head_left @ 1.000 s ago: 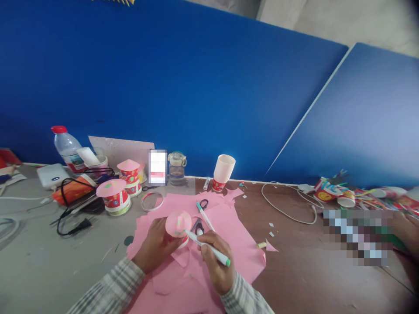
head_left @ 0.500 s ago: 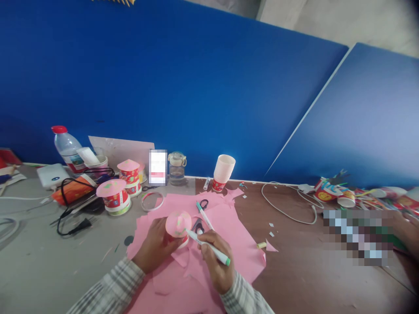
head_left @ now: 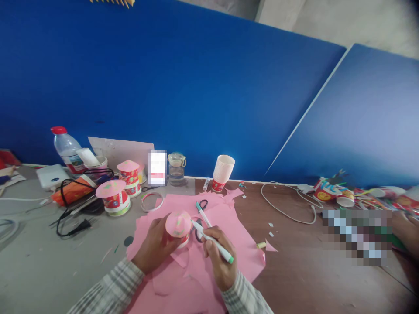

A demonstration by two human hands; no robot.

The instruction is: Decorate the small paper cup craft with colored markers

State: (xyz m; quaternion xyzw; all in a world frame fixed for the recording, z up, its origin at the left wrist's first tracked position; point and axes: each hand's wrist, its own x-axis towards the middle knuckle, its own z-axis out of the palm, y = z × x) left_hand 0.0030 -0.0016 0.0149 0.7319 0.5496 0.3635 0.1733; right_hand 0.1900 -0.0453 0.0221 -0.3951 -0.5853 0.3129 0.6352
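My left hand (head_left: 159,241) is wrapped round a red paper cup (head_left: 183,240) topped by a pink paper cone (head_left: 178,223) with green marks. In my right hand (head_left: 221,255) is a white marker (head_left: 218,246) with a green end, its tip just right of the cone's edge. Pink paper sheets (head_left: 235,244) lie beneath both hands. Scissors (head_left: 198,230), partly hidden by the right hand and marker, rest on them beside a second marker (head_left: 203,213) with a teal cap.
Cups with pink cone tops (head_left: 113,198) stand at left, near a tape ring (head_left: 152,202) and black cables (head_left: 73,229). Behind are a water jar (head_left: 176,169) and stacked paper cups (head_left: 223,172). A white cable (head_left: 284,216) curls at right; another person's hand (head_left: 406,231) is at the far right.
My right hand has drawn the marker slightly to the right, so its tip has come off the cone top to beside its edge. The left hand keeps its hold on the cup.
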